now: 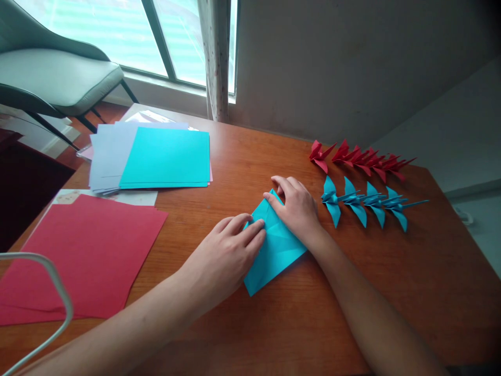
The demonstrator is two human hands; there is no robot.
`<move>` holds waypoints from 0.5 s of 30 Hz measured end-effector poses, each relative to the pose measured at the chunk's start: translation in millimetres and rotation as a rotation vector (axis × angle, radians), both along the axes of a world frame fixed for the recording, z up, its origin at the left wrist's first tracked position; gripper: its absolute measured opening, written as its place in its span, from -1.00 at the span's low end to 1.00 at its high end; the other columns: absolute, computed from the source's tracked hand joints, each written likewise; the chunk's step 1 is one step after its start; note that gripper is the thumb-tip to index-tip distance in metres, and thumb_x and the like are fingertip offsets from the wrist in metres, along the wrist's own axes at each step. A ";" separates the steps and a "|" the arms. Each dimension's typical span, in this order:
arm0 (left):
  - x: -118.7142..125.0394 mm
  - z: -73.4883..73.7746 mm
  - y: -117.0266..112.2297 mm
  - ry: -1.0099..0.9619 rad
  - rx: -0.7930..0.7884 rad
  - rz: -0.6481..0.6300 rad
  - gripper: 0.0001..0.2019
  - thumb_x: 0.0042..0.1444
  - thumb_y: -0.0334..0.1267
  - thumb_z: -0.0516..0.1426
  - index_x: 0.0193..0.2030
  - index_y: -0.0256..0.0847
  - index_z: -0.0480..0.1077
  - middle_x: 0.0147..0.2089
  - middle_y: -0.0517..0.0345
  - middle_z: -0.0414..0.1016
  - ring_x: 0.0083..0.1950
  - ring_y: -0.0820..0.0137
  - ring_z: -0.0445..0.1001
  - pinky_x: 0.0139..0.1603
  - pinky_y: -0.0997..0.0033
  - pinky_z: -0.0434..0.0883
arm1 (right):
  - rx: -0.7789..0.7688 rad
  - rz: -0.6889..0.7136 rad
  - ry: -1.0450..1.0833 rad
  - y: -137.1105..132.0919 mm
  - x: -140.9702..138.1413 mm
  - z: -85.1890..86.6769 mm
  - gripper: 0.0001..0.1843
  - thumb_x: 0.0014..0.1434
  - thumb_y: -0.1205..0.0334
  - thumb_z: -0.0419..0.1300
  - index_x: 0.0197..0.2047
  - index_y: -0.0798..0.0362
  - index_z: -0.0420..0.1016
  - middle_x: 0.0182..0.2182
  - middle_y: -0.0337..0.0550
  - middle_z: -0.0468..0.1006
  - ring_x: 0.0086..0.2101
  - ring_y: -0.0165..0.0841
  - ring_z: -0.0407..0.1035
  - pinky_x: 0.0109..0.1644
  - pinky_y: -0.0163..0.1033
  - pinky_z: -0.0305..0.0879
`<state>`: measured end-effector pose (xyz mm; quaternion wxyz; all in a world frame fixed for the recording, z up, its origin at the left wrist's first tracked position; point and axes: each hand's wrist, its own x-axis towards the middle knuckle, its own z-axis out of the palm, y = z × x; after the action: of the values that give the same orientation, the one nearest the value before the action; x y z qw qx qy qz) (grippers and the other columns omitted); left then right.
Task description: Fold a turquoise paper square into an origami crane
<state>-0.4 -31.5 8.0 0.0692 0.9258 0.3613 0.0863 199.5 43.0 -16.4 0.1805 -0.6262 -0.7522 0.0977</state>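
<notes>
A folded turquoise paper lies on the wooden table, one corner pointing toward me. My left hand rests on its left side, fingers stretched flat and pressing the paper down. My right hand sits on the paper's far corner, its fingers curled and pressing the fold with the tips. Neither hand lifts the paper off the table.
Several blue paper cranes and several red cranes lie in rows at the right. A turquoise sheet stack on lilac sheets lies at the left, red sheets nearer. A chair stands by the window.
</notes>
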 end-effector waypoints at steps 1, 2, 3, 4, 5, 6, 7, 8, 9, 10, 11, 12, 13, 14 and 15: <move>-0.2 -0.3 0.0 -0.001 0.003 -0.004 -0.68 0.36 -0.32 0.01 0.18 -0.24 0.41 0.27 0.03 0.45 0.26 0.12 0.34 0.21 0.10 0.32 | 0.000 0.002 -0.002 0.1 0.2 -0.1 -0.63 0.32 0.03 0.15 0.12 -0.02 0.45 -0.20 -0.08 0.54 -0.15 -0.18 0.43 -0.15 -0.14 0.29; -0.3 -0.6 0.0 -0.001 0.005 -0.006 -0.69 0.35 -0.32 0.02 0.17 -0.23 0.41 0.26 0.02 0.45 0.26 0.12 0.34 0.20 0.10 0.32 | 0.000 0.003 -0.004 0.2 0.4 -0.2 -0.63 0.32 0.02 0.15 0.12 -0.02 0.46 -0.20 -0.08 0.54 -0.15 -0.18 0.43 -0.15 -0.14 0.29; -0.5 -0.8 -0.1 -0.002 0.007 -0.003 -0.69 0.35 -0.32 0.02 0.17 -0.23 0.41 0.26 0.02 0.45 0.26 0.12 0.34 0.20 0.10 0.32 | 0.001 0.004 -0.007 0.2 0.5 -0.3 -0.63 0.31 0.02 0.15 0.12 -0.02 0.45 -0.20 -0.08 0.54 -0.15 -0.17 0.43 -0.14 -0.14 0.30; -0.5 -0.9 -0.1 -0.003 0.010 -0.002 -0.69 0.35 -0.32 0.02 0.17 -0.23 0.41 0.26 0.02 0.45 0.26 0.12 0.34 0.20 0.10 0.32 | 0.000 0.005 -0.011 0.3 0.5 -0.4 -0.62 0.31 0.02 0.16 0.12 -0.02 0.45 -0.20 -0.07 0.54 -0.15 -0.17 0.43 -0.14 -0.13 0.30; -0.6 -1.0 -0.2 -0.003 0.012 0.001 -0.69 0.36 -0.31 0.02 0.17 -0.22 0.41 0.27 0.03 0.45 0.26 0.12 0.34 0.21 0.10 0.31 | -0.001 0.005 -0.014 0.3 0.3 -0.5 -0.62 0.31 0.02 0.16 0.12 -0.02 0.45 -0.19 -0.07 0.54 -0.15 -0.17 0.43 -0.13 -0.13 0.30; -0.6 -0.9 -0.2 -0.001 0.013 0.000 -0.69 0.36 -0.31 0.01 0.17 -0.23 0.41 0.27 0.04 0.45 0.26 0.11 0.34 0.21 0.10 0.31 | -0.001 0.005 -0.017 0.2 0.1 -0.5 -0.62 0.31 0.02 0.15 0.12 -0.01 0.45 -0.19 -0.07 0.54 -0.15 -0.17 0.43 -0.12 -0.13 0.30; -0.6 -0.7 -0.2 0.000 0.013 -0.002 -0.69 0.37 -0.30 0.00 0.17 -0.23 0.41 0.28 0.05 0.45 0.26 0.11 0.33 0.21 0.10 0.31 | 0.000 0.003 -0.021 0.1 -0.2 -0.5 -0.62 0.32 0.03 0.15 0.12 -0.01 0.45 -0.18 -0.07 0.54 -0.15 -0.17 0.43 -0.11 -0.12 0.30; -0.6 -0.5 -0.2 0.002 0.013 -0.006 -0.68 0.37 -0.30 0.00 0.18 -0.23 0.41 0.28 0.06 0.45 0.27 0.10 0.33 0.21 0.10 0.31 | 0.002 0.002 -0.025 -0.2 -0.6 -0.5 -0.62 0.32 0.04 0.15 0.13 0.00 0.45 -0.17 -0.06 0.54 -0.14 -0.17 0.42 -0.10 -0.12 0.31; -0.6 -0.3 -0.1 0.004 0.012 -0.010 -0.68 0.37 -0.31 0.00 0.18 -0.23 0.40 0.28 0.06 0.44 0.27 0.10 0.33 0.21 0.10 0.31 | 0.003 0.002 -0.030 -0.6 -1.0 -0.4 -0.61 0.32 0.04 0.15 0.13 0.01 0.44 -0.16 -0.06 0.54 -0.13 -0.17 0.42 -0.10 -0.11 0.31; -0.6 -0.1 0.0 0.004 0.011 -0.012 -0.68 0.37 -0.31 0.00 0.18 -0.24 0.40 0.28 0.06 0.45 0.27 0.10 0.33 0.21 0.10 0.31 | 0.004 0.003 -0.036 -1.1 -1.4 -0.3 -0.60 0.31 0.03 0.15 0.14 0.01 0.44 -0.14 -0.05 0.54 -0.12 -0.16 0.42 -0.09 -0.10 0.31; -0.7 0.0 0.2 0.005 0.011 -0.011 -0.68 0.36 -0.31 0.00 0.19 -0.24 0.40 0.27 0.05 0.45 0.27 0.10 0.33 0.21 0.10 0.31 | 0.006 0.006 -0.043 -1.8 -1.7 0.0 -0.58 0.30 0.01 0.16 0.15 0.01 0.44 -0.12 -0.04 0.54 -0.11 -0.15 0.42 -0.10 -0.10 0.31; -0.8 0.0 0.3 0.005 0.011 -0.009 -0.68 0.36 -0.31 0.01 0.18 -0.24 0.40 0.26 0.04 0.45 0.27 0.11 0.33 0.21 0.10 0.31 | 0.006 0.009 -0.053 -2.6 -2.1 0.3 -0.55 0.28 -0.03 0.18 0.16 0.00 0.43 -0.11 -0.03 0.53 -0.10 -0.13 0.42 -0.10 -0.09 0.32; -0.9 -0.2 0.4 0.004 0.012 -0.007 -0.68 0.36 -0.31 0.01 0.18 -0.23 0.40 0.25 0.03 0.46 0.26 0.11 0.34 0.20 0.11 0.31 | 0.006 0.014 -0.064 -3.4 -2.5 0.7 -0.51 0.26 -0.07 0.20 0.17 -0.01 0.42 -0.09 -0.02 0.53 -0.09 -0.12 0.41 -0.11 -0.08 0.32; -1.0 -0.4 0.5 0.003 0.012 -0.006 -0.69 0.36 -0.31 0.02 0.18 -0.23 0.40 0.24 0.02 0.46 0.26 0.12 0.34 0.20 0.11 0.31 | 0.006 0.016 -0.075 -4.4 -2.8 1.3 -0.46 0.24 -0.10 0.21 0.19 -0.01 0.41 -0.07 0.00 0.52 -0.08 -0.10 0.41 -0.12 -0.07 0.33; -1.0 -0.6 0.5 0.003 0.011 -0.007 -0.69 0.36 -0.31 0.02 0.18 -0.23 0.40 0.25 0.01 0.46 0.27 0.12 0.34 0.20 0.11 0.32 | 0.006 0.019 -0.085 -5.3 -3.2 2.0 -0.42 0.22 -0.14 0.22 0.20 -0.02 0.39 -0.06 0.01 0.52 -0.07 -0.08 0.40 -0.13 -0.06 0.34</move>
<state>-1.4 -31.0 7.4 0.0637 0.9276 0.3577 0.0867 196.3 37.7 -14.5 0.1493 -0.6221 -0.7653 0.0703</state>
